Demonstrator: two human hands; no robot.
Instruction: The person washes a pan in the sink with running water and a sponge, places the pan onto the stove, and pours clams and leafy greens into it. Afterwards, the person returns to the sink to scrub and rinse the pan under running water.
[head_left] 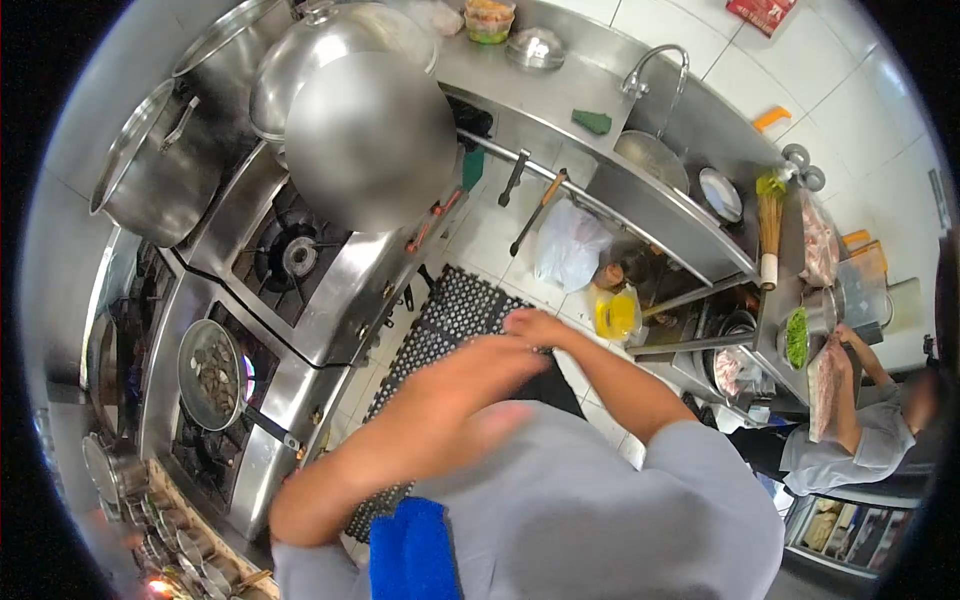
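Note:
My left hand (pixel 465 388) is raised in front of my grey shirt, blurred by motion. Its thumb stands apart from the outstretched fingers, and nothing shows in it. Just beyond its fingertips is my right hand (pixel 535 328), partly covered by the left; whether its fingers are closed is unclear. Over at the left, a frying pan (pixel 212 375) with dark grey pieces in it sits on a burner with a bluish flame, its handle (pixel 270 428) pointing toward my left forearm. A blue cloth (pixel 415 550) hangs against my shirt. Neither hand touches the pan.
Large steel pots (pixel 160 165) and a domed lid (pixel 280 70) stand at the upper left. Water runs from a faucet (pixel 660 52) into a pot in the sink. At the right, a co-worker (pixel 860 430) holds a board near a bowl of chopped greens (pixel 797 338). A perforated mat (pixel 450 310) covers the floor.

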